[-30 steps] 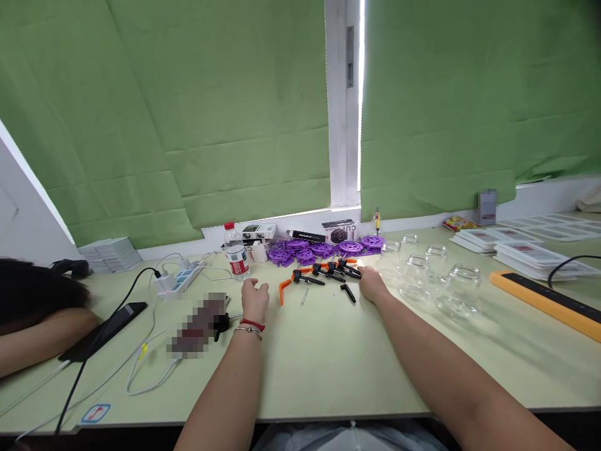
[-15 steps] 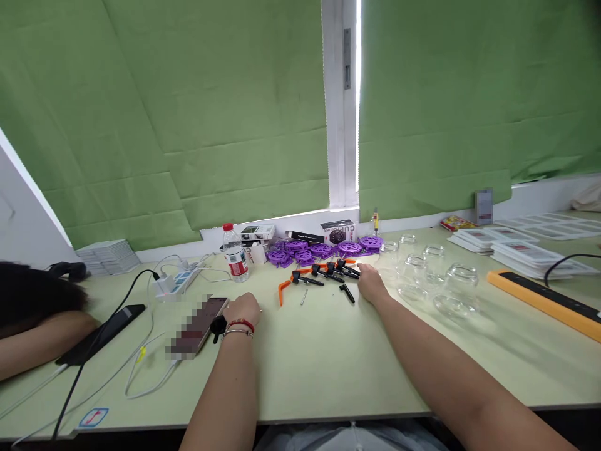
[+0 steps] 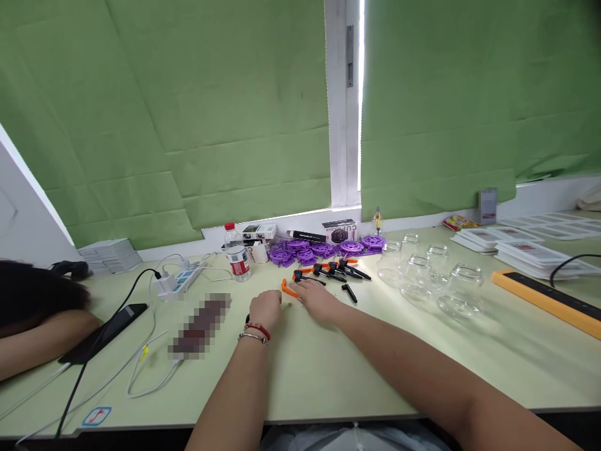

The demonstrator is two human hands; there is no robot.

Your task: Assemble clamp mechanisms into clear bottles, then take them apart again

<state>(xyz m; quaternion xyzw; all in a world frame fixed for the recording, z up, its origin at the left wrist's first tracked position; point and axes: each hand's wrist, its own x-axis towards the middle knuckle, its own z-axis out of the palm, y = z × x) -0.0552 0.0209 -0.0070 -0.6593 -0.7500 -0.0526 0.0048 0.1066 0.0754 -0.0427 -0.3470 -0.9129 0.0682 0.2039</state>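
My left hand (image 3: 265,308) is closed in a loose fist above the table, with the small tip of something poking out on its right side; what it holds I cannot make out. Just to the right, my right hand (image 3: 318,300) lies low with its fingers stretched out. Its fingertips are beside or on an orange angled plastic piece (image 3: 288,289); whether they touch it I cannot tell. Behind the hand lie several black plastic clamp-like parts (image 3: 335,273) with orange pieces. A loose black L-shaped part (image 3: 350,293) rests to the right.
Purple round plastic parts (image 3: 323,250) line the back by a CUP HOLDER box (image 3: 340,232). Several clear jars (image 3: 460,291) stand right. A red-capped bottle (image 3: 237,254), phone (image 3: 200,329), power strip (image 3: 181,283) and cables lie left, near another person's arm (image 3: 47,338).
My right hand has moved left from the black parts to the orange piece, covering the spot where a thin metal pin lay. My left hand has shifted right, away from the phone.
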